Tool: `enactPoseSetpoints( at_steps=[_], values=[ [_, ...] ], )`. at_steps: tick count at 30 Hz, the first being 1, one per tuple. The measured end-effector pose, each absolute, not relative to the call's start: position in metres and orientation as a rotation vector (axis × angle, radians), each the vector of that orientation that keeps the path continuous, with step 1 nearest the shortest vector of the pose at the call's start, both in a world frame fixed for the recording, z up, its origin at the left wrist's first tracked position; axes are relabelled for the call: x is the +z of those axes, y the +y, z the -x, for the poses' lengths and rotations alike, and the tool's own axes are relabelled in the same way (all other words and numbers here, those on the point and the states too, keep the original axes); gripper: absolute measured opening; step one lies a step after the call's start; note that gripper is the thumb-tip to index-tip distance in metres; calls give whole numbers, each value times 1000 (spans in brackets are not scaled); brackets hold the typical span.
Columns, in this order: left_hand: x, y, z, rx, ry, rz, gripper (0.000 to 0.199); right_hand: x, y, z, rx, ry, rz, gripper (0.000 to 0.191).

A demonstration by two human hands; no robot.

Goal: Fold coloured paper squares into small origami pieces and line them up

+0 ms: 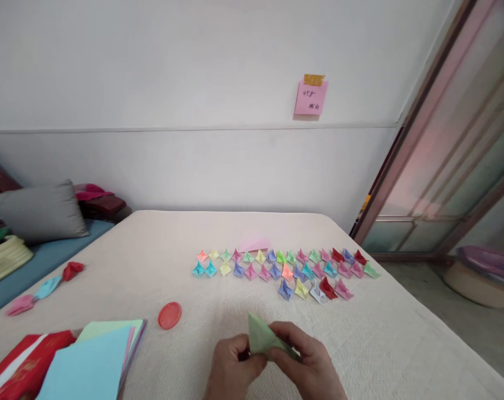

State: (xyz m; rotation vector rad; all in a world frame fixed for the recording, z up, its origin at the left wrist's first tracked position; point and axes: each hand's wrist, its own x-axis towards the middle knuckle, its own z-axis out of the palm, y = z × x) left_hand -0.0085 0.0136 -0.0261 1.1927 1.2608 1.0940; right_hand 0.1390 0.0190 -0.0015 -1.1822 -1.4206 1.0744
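Note:
A piece of light green folded paper (pixel 260 336) is held between both hands, just above the cloth near the front of the table. My left hand (pixel 231 364) pinches its lower left corner between thumb and fingers. On the other side, my right hand (pixel 304 358) grips its right part, thumb in front and fingers behind. The paper has a pointed tip at the upper left; its right end is partly hidden by my fingers. Beyond my hands, several small folded paper pieces (pixel 287 271) in many colours stand in three rows.
At left lie a stack of coloured paper sheets (pixel 85 361), a red packet (pixel 26 361) and a red round disc (pixel 169 315). Pink, blue and red crumpled items (pixel 48 286) rest by the table's left edge. A pink note (pixel 311 99) is taped to the wall.

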Motion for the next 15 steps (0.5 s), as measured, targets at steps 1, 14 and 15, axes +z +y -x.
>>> enactPoseSetpoints(
  at_steps=[1, 14, 15],
  values=[
    [-25, 14, 9, 1102, 1270, -1172, 19, -2, 18, -139, 994, -1427, 1191, 22],
    [-16, 8, 11, 1385, 1369, -1186, 23, 0, 13, -144, 338, -1681, 1038, 18],
    [-16, 8, 11, 1386, 1361, -1195, 23, -2, 13, -143, 336, -1657, 1044, 16]
  ],
)
